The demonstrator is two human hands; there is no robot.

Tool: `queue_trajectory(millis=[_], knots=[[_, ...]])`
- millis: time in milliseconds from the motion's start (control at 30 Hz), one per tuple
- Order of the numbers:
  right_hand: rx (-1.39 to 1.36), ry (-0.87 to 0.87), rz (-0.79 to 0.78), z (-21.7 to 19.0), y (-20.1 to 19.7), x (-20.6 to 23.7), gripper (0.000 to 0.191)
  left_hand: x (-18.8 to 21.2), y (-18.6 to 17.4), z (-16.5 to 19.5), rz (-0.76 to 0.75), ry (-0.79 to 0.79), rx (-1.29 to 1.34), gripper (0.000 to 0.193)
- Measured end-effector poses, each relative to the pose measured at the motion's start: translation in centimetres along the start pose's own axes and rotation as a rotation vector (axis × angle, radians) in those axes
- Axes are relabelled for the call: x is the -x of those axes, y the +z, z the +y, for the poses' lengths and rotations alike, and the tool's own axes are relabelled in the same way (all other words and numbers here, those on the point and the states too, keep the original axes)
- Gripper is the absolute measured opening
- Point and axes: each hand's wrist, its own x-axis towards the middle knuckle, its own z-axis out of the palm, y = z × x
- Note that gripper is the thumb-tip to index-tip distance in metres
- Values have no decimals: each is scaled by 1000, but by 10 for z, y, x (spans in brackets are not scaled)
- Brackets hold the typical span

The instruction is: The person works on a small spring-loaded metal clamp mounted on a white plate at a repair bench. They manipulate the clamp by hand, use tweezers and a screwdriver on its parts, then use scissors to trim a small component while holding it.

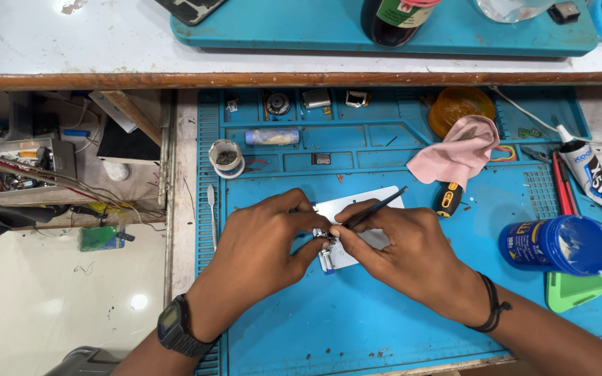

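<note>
Looking down on a cluttered bench, onto a blue mat point(384, 313) with moulded trays along its far edge. Working at the middle of that mat, over a white plate point(346, 259), with both hands meeting above it. Pinching a small metal part point(323, 237) between thumb and forefinger of the left hand point(263, 240), right at the fingertips and just over the plate's near-left area. Gripping a thin dark tool point(377, 207) pen-fashion in the right hand point(402, 247), with its long axis slanting from near-left up to far-right. Dipping its lower end to the part and poking the upper end out past the knuckles. Coming at the part from opposite sides, left hand from the left and right hand from the right, both equally close, fingertips touching or all but touching around it. Hiding much: covering most of the part with fingers, so leaving its shape and its contact with the plate impossible to tell. Burying the tool's working tip as well, so not showing whether it is a single point or a pair of tweezer legs. Covering the plate's middle with the right hand. Leaving a screwdriver point(447, 200), a pink cloth point(458, 150) and a blue tub point(559, 244) lying to the right, well apart from the hands.
</note>
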Motion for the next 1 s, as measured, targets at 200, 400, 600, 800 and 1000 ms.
queue_trajectory(millis=[200,400,600,800,1000], knots=[[-6,9,6,1,1,3,18,0,-2,1,8,-1,10,18],[-31,53,19,0,-1,2,18,0,-3,2,-11,-36,4,17],[-45,68,23,1,0,2,16,1,-4,2,-15,-21,17,20],[-25,33,28,1,1,3,16,1,-4,1,1,-8,24,15],[-5,56,27,-1,1,3,18,1,-3,1,19,-5,26,12]])
